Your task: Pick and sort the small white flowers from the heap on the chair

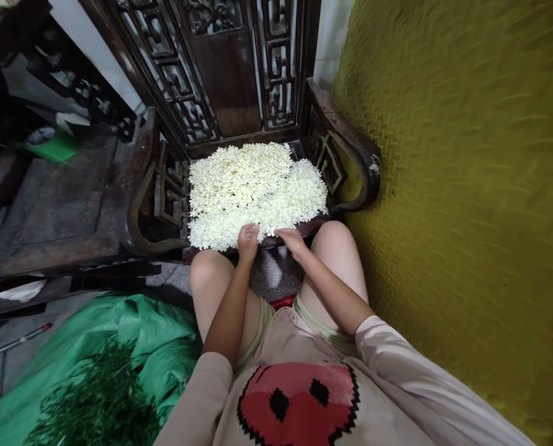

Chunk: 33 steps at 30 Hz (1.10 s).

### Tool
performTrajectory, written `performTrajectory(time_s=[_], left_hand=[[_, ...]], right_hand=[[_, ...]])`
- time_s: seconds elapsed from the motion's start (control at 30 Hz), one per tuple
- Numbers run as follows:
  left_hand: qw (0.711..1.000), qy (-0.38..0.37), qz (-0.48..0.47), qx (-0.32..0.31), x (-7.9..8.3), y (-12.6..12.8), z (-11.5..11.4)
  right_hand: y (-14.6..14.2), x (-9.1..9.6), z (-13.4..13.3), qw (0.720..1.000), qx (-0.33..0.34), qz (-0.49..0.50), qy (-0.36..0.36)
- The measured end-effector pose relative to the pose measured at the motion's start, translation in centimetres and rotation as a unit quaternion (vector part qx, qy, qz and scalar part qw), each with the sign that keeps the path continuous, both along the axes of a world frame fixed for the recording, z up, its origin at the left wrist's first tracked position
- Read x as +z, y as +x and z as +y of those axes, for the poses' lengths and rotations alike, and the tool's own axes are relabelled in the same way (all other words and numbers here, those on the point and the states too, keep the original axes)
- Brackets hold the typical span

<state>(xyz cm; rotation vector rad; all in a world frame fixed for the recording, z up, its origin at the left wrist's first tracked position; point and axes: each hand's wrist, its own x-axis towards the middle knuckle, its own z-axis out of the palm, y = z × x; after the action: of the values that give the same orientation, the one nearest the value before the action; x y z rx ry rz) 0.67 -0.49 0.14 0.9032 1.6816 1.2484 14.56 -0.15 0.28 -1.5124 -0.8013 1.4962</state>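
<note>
A thick layer of small white and pale yellow flowers (pixel 248 179) covers the seat of a dark carved wooden armchair (pixel 230 80) in front of me. At the front edge of the flowers is my left hand (pixel 248 240), its palm turned inward and its fingers loosely bent, with nothing visible in it. A little to the right, my right hand (pixel 292 241) points toward it with fingers stretched out along the front of the seat. Its fingertips are close to the nearest flowers; whether they touch any I cannot tell.
To the left stands a dark wooden table (pixel 62 204) bearing a green container (pixel 53 145). A green sack (pixel 137 316) with leafy greens (pixel 100 396) lies at the lower left. A yellow textured panel (pixel 457 204) rises close on the right. My knees flank the seat's front.
</note>
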Motion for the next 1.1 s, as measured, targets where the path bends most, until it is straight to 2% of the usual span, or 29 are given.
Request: performTrajectory(time_s=[0.1, 0.17, 0.27, 0.37, 0.63, 0.9, 1.1], left_hand=[[0.987, 0.052, 0.087, -0.127, 0.7, 0.5, -1.0], [0.977, 0.076, 0.131, -0.152, 1.0, 0.6, -1.4], [0.978, 0.065, 0.14, -0.14, 0.9, 0.4, -1.4], [0.986, 0.032, 0.098, -0.13, 0.5, 0.3, -1.1], [0.992, 0.027, -0.014, -0.122, 0.5, 0.3, -0.9], [0.992, 0.008, -0.055, -0.109, 0.9, 0.6, -0.9], [0.992, 0.003, -0.074, -0.104, 1.1, 0.7, -0.9]], right_hand=[[0.2, -0.1, 0.0, 1.0, 0.018, 0.01, 0.008], [0.2, 0.0, 0.0, 0.999, 0.036, 0.021, 0.022], [0.2, 0.3, -0.2, 0.996, 0.072, 0.042, 0.044], [0.2, 0.5, -0.2, 0.993, 0.089, 0.064, 0.051], [0.1, 0.3, -0.2, 0.99, 0.091, 0.091, 0.064], [-0.2, 0.7, -0.2, 0.994, 0.062, 0.065, 0.062], [-0.2, 1.0, -0.3, 0.994, 0.068, 0.052, 0.069]])
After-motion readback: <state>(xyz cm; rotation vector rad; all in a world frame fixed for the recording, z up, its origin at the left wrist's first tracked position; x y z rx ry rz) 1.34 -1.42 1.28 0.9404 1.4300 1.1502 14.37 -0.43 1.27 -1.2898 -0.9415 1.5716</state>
